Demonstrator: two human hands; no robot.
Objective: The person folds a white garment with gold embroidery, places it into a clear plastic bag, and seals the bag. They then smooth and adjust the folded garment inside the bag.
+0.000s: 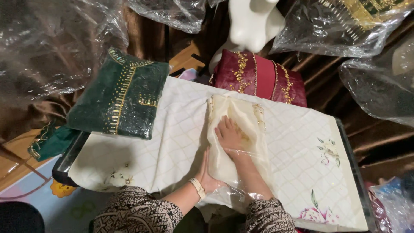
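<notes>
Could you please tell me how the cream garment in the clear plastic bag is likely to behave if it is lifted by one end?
The cream garment would probably sag, since it creases under the right hand. Its plastic bag looks glossy, so it may slide in a grip. It is likely light, being thin folded cloth.

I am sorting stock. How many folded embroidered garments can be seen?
3. A green garment lies at the cloth's left corner, a maroon garment at its far edge, a cream garment in a clear bag under both hands. Surrounding plastic may hide more.
</notes>
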